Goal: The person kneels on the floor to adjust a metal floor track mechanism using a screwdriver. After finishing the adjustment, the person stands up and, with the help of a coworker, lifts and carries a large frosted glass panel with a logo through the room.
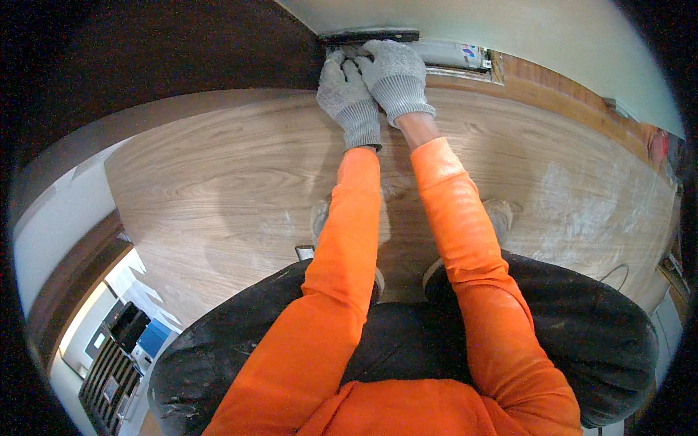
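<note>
My left hand [342,98] and my right hand [392,76], both in grey knitted gloves, meet at the top centre, beside a dark corner of the wall. Their fingers are curled together around a small greyish piece [356,52] that I cannot make out clearly, just below a black strip [378,35]. To their right a white, tube-like item with a small coloured mark [447,54] lies in a narrow recess edged with pale, rough material.
Wood-look floor [218,189] with whitish scuffs surrounds my bent legs. A wooden trim [545,83] runs right along the wall to red and dark items [658,145]. A dark brown panel [182,51] fills the upper left. At lower left an opening shows dark and blue objects [153,338].
</note>
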`<state>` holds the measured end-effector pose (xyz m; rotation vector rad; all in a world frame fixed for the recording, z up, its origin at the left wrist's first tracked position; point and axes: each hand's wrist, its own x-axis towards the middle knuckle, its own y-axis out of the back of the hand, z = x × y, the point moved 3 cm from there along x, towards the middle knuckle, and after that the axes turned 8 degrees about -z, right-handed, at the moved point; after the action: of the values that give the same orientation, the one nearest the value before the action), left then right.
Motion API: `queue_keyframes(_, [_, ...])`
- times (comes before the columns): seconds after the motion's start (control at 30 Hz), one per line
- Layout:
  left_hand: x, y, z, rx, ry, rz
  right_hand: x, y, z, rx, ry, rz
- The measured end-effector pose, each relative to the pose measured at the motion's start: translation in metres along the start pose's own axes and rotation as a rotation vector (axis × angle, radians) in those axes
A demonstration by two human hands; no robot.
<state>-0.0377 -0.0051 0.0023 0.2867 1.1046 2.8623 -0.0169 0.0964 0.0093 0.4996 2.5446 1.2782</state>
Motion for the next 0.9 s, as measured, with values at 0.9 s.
queue_keyframes(0.9, [0.019,-0.020,-0.004,0.040,0.391,0.079,-0.004,0.025,0.015,0.409,0.155,0.056])
